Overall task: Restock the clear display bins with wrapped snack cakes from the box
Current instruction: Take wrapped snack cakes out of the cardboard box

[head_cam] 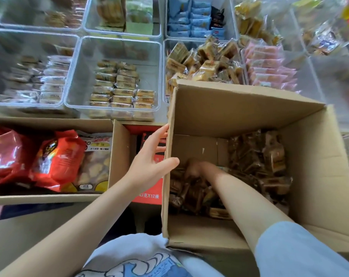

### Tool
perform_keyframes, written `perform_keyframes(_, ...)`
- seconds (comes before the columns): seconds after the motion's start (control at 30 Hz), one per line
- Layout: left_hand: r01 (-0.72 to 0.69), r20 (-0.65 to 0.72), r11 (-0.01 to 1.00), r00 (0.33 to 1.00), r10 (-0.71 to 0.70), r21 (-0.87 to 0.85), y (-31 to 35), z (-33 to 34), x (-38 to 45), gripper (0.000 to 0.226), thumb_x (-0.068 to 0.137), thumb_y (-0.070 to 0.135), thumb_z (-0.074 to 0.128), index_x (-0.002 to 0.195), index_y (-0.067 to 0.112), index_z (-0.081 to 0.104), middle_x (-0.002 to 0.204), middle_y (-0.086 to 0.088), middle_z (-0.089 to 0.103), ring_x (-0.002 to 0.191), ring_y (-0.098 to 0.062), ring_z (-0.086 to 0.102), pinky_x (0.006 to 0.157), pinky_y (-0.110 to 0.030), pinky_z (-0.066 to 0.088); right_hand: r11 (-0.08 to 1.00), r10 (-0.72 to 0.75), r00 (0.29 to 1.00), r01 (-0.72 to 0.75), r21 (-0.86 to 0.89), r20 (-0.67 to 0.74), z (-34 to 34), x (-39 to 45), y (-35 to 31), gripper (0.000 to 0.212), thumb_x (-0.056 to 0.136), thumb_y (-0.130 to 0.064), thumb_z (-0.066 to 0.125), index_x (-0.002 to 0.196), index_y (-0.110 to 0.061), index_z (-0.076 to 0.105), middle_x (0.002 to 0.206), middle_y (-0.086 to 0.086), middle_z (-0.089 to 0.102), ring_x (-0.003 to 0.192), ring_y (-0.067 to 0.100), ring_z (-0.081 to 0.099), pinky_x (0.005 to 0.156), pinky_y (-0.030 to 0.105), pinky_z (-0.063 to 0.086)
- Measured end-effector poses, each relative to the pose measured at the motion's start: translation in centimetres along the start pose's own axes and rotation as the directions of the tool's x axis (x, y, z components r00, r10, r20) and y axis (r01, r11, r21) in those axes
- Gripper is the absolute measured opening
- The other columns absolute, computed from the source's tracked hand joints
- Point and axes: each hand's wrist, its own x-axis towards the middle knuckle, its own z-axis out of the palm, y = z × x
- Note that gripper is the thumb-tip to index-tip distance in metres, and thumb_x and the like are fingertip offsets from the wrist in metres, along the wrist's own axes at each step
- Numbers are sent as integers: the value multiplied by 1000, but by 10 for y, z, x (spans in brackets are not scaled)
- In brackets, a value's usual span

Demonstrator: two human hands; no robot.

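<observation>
Here, left hand [149, 156] fingers straight on box [319, 176] wall, right hand [197, 168] among snack cakes [269, 156] (grip unclear)

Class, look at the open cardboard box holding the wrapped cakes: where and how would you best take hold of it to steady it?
Grip the cardboard box by its upright left wall, from outside on the left, thumb hooked over the top edge. That wall is thin, stiff and exposed, right where the left hand rests; the right hand is down among the wrapped cakes.

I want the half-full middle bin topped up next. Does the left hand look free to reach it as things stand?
Probably yes. The left hand only rests open against the box wall, holding nothing, and the clear bin lies just beyond it with its top open. Nothing visible stands between them.
</observation>
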Motion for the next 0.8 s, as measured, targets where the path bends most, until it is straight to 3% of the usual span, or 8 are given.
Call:
perform_keyframes(0.17,-14,19,999,1000,13,29,-5,-1,4,79,74,44,63,143,58,27,142,32,37,121,3,48,77,-10,46,999,-12,1000,13,48,-19,-22,-20,7,65,80,-34,82,136,-10,57,133,7,61,111,27,63,91,38,54)
perform_keyframes(0.23,-14,29,1000,999,14,26,-7,-1,5,81,74,44,63,145,56,27,145,28,38,122,2,49,78,-12,45,990,-26,997,36,136,-78,-43,-39,12,64,79,-36,82,133,-14,58,124,4,62,106,23,60,84,33,51)
perform_keyframes(0.37,-16,68,999,998,13,41,-9,-7,7,84,74,47,65,149,53,26,142,31,38,122,2,49,81,-13,44,918,-130,959,212,334,-252,-89,-93,21,21,88,-29,73,99,-12,70,90,5,72,77,15,62,62,22,48)
perform_keyframes(0.43,-17,88,997,996,10,72,-9,-13,10,82,76,54,67,150,49,31,141,28,42,121,0,52,84,-15,44,812,-191,936,319,489,-295,-103,-124,21,14,93,-24,68,100,-12,68,89,6,73,79,18,64,66,24,50)
perform_keyframes(0.53,-45,-3,995,999,46,87,-2,-28,17,52,89,51,68,137,38,52,132,17,57,115,-4,59,86,-19,50,533,-348,866,498,684,-359,-112,-172,13,33,95,-20,64,125,-8,57,115,15,70,101,28,68,79,31,56)
perform_keyframes(0.63,-82,-44,994,996,79,-76,19,-51,27,41,84,49,67,123,36,60,119,11,67,107,-8,65,83,-28,58,343,-472,772,605,719,-425,-112,-210,-15,48,93,-12,63,138,-5,46,125,19,65,109,34,66,89,39,57)
perform_keyframes(0.7,-118,17,980,992,122,-162,36,-67,32,51,79,50,67,127,32,59,116,9,70,105,-9,68,79,-28,59,342,-499,730,661,668,-466,-112,-223,-44,51,92,-8,63,140,-6,45,126,17,65,112,35,66,93,44,56)
perform_keyframes(0.8,-149,23,960,987,159,-238,49,-91,38,53,76,42,72,125,24,62,114,4,74,104,-12,70,82,-31,59,467,-482,700,714,522,-528,-117,-231,-90,48,90,-10,70,134,-9,52,122,9,67,112,25,66,91,44,58)
